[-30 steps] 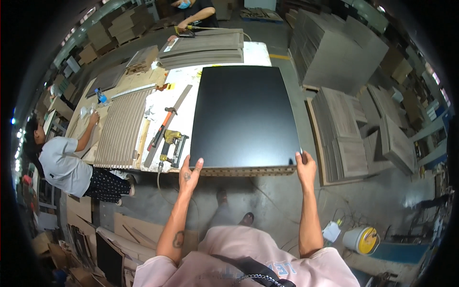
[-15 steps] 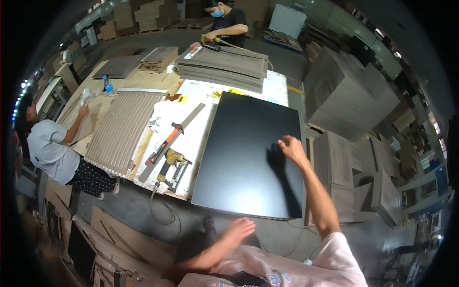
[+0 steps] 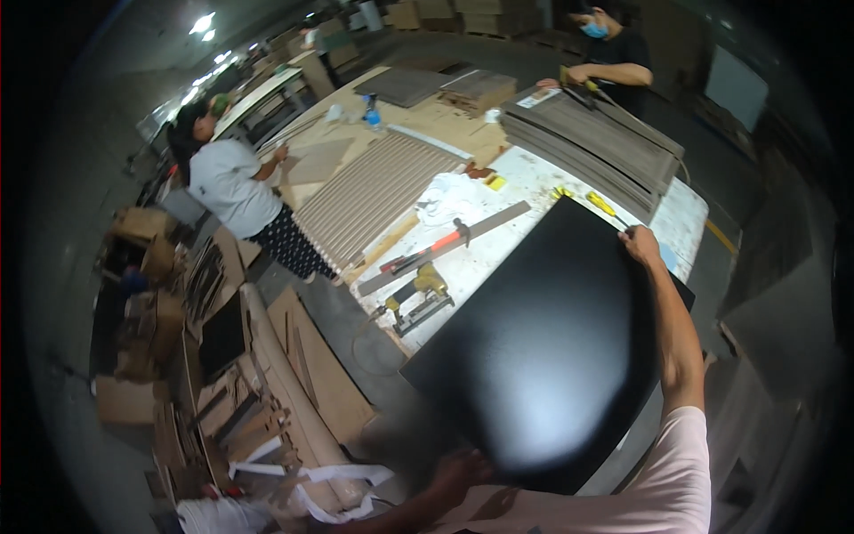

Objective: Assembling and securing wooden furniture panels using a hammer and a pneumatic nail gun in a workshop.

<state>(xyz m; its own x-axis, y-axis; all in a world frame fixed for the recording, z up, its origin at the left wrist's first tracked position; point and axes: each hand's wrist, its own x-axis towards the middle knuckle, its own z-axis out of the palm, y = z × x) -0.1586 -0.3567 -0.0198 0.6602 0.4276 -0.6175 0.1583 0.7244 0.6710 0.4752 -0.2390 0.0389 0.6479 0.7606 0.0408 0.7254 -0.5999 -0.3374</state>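
Panel (image 3: pixel 534 329), black and smooth, lies over our desk (image 3: pixel 534 178), its long axis slanting from near-left to far-right. It stretches back toward us from our right hand (image 3: pixel 640 245), whose bent fingers are at its far edge, just beside a yellow-handled tool (image 3: pixel 600 205); whether they have hold of anything, we cannot tell. Our left hand (image 3: pixel 463 468), dark and blurred, is nearer the close edge, its opening and grip unclear.
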